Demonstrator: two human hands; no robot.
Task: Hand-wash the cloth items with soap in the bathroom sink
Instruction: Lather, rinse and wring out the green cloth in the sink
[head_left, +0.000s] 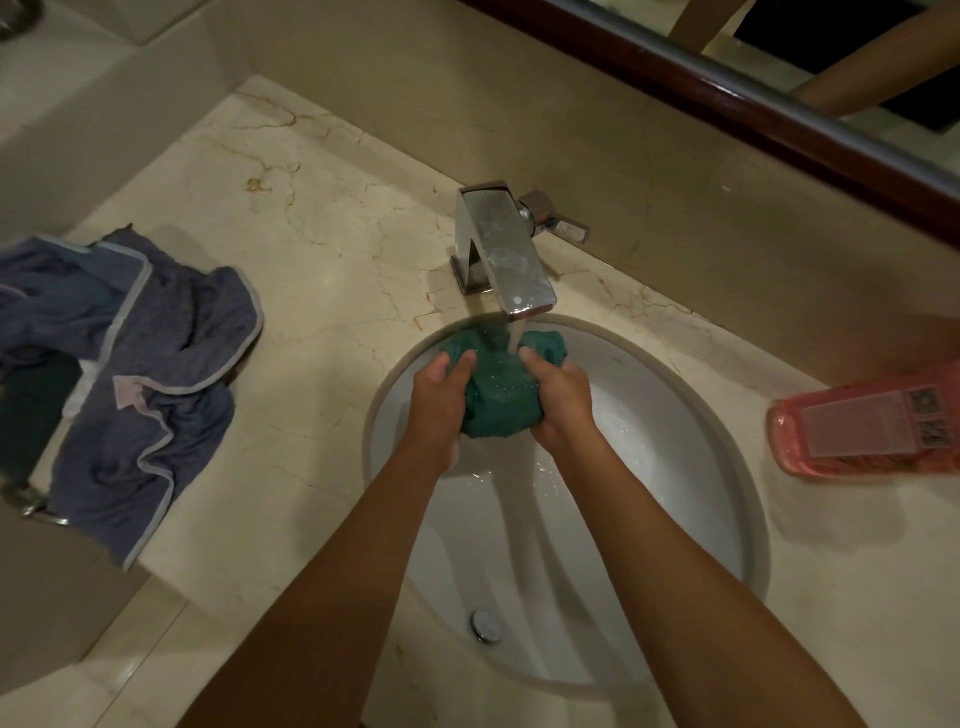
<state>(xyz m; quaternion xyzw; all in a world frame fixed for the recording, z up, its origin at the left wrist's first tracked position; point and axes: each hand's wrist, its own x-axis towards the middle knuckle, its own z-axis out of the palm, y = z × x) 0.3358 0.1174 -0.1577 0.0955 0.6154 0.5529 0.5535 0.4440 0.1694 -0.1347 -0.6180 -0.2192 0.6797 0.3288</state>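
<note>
Your left hand (441, 397) and right hand (558, 402) are both stretched forward over the white oval ceramic sink (675, 467), forearms bare and converging from the bottom of the view toward the far side of the basin. Between them you hold a bunched teal cloth (493, 400), wet and speckled with droplets, directly under the square chrome faucet (498, 254), whose stream of water (514, 335) falls onto the top of the bundle. Your left grip is closed around the cloth's left side, the back of the hand facing up, the thumb lying across the upper fabric and the fingers wrapped underneath out of sight. Your right grip mirrors it, clamped on the right side with the thumb pressed on top near the stream and the knuckles bent over the fabric. Both wrists are fairly straight, and the hands sit close together with only the wad of cloth separating them. The cloth hangs above the basin rather than resting on its floor; the round metal drain (485, 626) lies well below, nearer to you. On the beige veined marble table (322, 249), a crumpled blue-grey garment with pale edging (156, 374) lies to your left, well apart from the sink and draped partly over the table's edge. To your right, a pink translucent bottle with a label (872, 426) lies on its side on the table, near the sink rim.
</note>
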